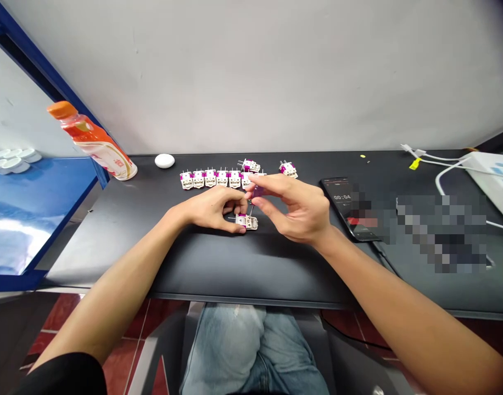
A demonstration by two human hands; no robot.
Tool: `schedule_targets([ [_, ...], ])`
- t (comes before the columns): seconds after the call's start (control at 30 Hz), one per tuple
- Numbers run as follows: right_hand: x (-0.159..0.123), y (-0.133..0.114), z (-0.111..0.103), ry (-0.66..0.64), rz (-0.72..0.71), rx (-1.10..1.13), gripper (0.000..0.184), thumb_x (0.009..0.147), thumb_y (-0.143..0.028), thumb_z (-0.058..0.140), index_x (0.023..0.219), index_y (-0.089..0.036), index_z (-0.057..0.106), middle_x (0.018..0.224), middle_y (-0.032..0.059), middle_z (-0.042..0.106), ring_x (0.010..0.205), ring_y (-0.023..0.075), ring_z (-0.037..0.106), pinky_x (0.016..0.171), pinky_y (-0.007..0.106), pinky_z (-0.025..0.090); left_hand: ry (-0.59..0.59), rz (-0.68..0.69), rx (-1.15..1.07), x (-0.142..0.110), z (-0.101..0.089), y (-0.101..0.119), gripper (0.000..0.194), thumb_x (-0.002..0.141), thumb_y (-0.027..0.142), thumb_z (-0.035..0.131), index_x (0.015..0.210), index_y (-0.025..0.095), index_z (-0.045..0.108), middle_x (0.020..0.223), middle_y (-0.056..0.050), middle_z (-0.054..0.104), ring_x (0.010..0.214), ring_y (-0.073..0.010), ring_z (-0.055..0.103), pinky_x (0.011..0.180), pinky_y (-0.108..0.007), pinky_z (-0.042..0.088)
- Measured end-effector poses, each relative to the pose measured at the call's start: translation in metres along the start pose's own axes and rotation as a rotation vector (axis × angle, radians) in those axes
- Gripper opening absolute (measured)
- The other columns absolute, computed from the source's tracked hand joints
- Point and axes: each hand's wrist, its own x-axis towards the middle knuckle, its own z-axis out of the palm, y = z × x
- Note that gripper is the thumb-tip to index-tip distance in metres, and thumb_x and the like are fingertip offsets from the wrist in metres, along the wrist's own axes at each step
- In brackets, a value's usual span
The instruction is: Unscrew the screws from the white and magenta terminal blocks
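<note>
My left hand [218,207] rests on the black table, its thumb and fingers closed around a small white-and-purple plug insert [246,221] with metal pins that lies on its side. Above it, my right hand [298,207] pinches a small screwdriver [257,191] by its translucent purple handle. The thin shaft points down at the insert; whether the tip touches a screw is too small to tell. Just behind the hands stands a row of similar plug inserts [210,178], partly covered by my right fingers. One more insert [250,165] lies behind the row, and another [288,169] sits apart to the right.
An orange-capped bottle [99,145] and a white oval object [165,161] stand at the back left. To the right lie a phone [337,203] showing a timer, a blurred-out item [445,233], white cables [441,181] and a white box [494,181]. The table's front edge [276,302] is near my lap.
</note>
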Motion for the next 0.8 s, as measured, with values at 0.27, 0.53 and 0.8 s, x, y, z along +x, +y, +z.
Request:
schedule_targets([
  [0.27,0.0007,-0.0002,-0.0013,-0.012,-0.042,-0.034,0.054,0.105,-0.017,0.084,0.154,-0.04,0.081,0.128,0.0036,0.091,0.108,0.0233,0.089,0.096,0.038,0.078,0.01,0.0,0.013,0.0004,0.0001,-0.0013,0.037,0.081,0.041,0.097,0.085,0.021,0.065,0.07,0.006,0.054,0.062,-0.0114,0.044,0.061,-0.028,0.037],
  [0.53,-0.0023,-0.0011,0.0008,-0.044,0.025,0.045,0.048,0.107,-0.018,0.081,0.153,-0.032,0.081,0.134,0.0068,0.091,0.119,0.0251,0.089,0.091,0.035,0.081,0.019,0.017,0.0,0.0007,0.001,-0.0007,0.037,0.081,0.038,0.095,0.083,0.022,0.062,0.07,0.007,0.054,0.062,-0.0114,0.044,0.061,-0.028,0.036],
  [0.8,-0.0023,-0.0033,0.0008,-0.048,0.115,0.069,0.048,0.112,-0.015,0.071,0.157,-0.028,0.078,0.141,0.0094,0.089,0.116,0.023,0.091,0.101,0.038,0.08,0.007,0.014,-0.004,-0.0001,0.0008,-0.0014,0.035,0.083,0.04,0.096,0.091,0.021,0.068,0.075,0.006,0.058,0.062,-0.0111,0.044,0.061,-0.027,0.038],
])
